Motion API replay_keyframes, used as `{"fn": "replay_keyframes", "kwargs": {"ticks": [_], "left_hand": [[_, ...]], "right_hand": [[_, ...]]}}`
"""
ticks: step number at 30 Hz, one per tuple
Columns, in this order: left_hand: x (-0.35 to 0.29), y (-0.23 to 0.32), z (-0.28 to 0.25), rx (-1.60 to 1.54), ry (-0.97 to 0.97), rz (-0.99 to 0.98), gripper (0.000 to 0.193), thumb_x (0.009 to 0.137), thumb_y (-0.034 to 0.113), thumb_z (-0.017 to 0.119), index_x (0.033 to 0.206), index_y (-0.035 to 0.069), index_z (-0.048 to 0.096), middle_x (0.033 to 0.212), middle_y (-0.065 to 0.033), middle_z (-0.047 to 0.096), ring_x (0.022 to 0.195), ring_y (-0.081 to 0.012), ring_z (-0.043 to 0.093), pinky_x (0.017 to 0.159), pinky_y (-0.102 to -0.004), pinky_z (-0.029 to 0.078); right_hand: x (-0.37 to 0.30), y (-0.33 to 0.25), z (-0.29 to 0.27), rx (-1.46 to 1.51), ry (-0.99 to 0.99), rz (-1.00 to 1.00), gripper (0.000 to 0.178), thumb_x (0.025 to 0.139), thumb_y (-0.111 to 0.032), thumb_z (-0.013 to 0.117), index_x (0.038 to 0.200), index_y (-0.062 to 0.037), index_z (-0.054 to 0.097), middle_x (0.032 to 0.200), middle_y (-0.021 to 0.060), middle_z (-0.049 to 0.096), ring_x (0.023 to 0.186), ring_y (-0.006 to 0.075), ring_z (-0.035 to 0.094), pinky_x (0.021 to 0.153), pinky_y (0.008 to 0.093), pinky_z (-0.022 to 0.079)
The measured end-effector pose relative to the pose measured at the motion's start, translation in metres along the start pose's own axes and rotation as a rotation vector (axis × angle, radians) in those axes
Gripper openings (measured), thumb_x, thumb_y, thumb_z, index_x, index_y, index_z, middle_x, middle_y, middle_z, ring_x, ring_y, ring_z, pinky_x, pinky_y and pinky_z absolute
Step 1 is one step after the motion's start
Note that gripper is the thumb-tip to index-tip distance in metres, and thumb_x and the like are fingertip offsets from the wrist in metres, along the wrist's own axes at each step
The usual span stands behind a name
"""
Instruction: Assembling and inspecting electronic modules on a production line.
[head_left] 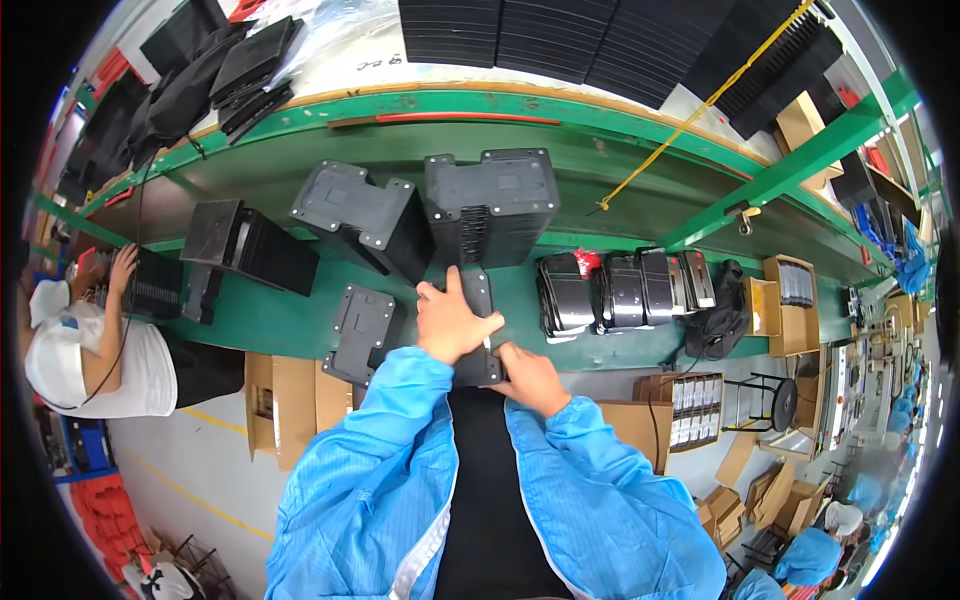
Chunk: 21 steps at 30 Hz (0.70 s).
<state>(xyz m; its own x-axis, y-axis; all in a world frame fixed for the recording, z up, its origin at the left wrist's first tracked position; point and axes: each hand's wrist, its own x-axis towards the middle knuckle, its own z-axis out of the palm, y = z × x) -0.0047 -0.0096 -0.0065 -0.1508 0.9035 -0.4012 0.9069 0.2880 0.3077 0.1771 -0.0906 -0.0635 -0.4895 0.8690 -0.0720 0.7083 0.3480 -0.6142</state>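
Observation:
A dark grey plastic panel (pixel 483 292) with notched sides and corner holes lies at the near edge of the green bench, right in front of me. My left hand (pixel 455 322) rests across it, index finger stretched away from me and thumb spread to the right. At the panel's near right corner, my right hand (pixel 533 378) grips the edge, some fingertips hidden. Just left of it lies a similar dark panel (pixel 362 325). Two tall stacks of the same panels, the left stack (pixel 355 205) and the right stack (pixel 490 185), stand behind my hands.
Further left are more black panels (pixel 265 250) and a person in white (pixel 115 350). To the right stand bundled black parts (pixel 620 290), a black bag (pixel 720 315) and a cardboard box (pixel 800 330). A yellow cord (pixel 690 125) hangs from the green frame. Cartons (pixel 290 400) sit below.

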Motion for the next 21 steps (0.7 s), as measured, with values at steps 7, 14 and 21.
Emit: {"fn": "replay_keyframes", "kwargs": {"ticks": [7,14,21], "left_hand": [[0.02,-0.149,-0.029,-0.253,0.039,0.19,0.112,0.064,0.054,0.083,0.159,0.024,0.034,0.134,-0.0365,0.042,0.113,-0.049,0.056,0.098,-0.0509,0.05],[0.015,-0.18,-0.014,0.201,0.318,0.228,0.111,0.057,0.051,0.085,0.156,0.027,0.041,0.128,-0.0304,0.046,0.112,-0.0486,0.051,0.093,-0.0514,0.05],[0.023,-0.183,-0.014,0.26,0.242,0.227,0.112,0.056,0.053,0.087,0.155,0.027,0.042,0.133,-0.0288,0.046,0.117,-0.0458,0.051,0.092,-0.0524,0.049]], "right_hand": [[0.039,-0.043,-0.011,-0.071,0.132,0.063,0.079,0.08,-0.05,0.079,0.134,-0.0024,0.048,0.084,0.0158,0.069,0.077,0.0373,0.07,0.066,0.0456,0.056],[0.09,-0.086,0.023,-0.49,-0.09,0.422,0.107,0.08,-0.062,0.072,0.156,0.0015,0.03,0.079,0.021,0.07,0.072,0.0386,0.072,0.062,0.0433,0.057],[0.092,-0.051,-0.029,-0.259,-0.057,0.289,0.101,0.083,-0.059,0.07,0.157,-0.002,0.032,0.082,0.0232,0.071,0.08,0.0386,0.073,0.066,0.0455,0.058]]}}
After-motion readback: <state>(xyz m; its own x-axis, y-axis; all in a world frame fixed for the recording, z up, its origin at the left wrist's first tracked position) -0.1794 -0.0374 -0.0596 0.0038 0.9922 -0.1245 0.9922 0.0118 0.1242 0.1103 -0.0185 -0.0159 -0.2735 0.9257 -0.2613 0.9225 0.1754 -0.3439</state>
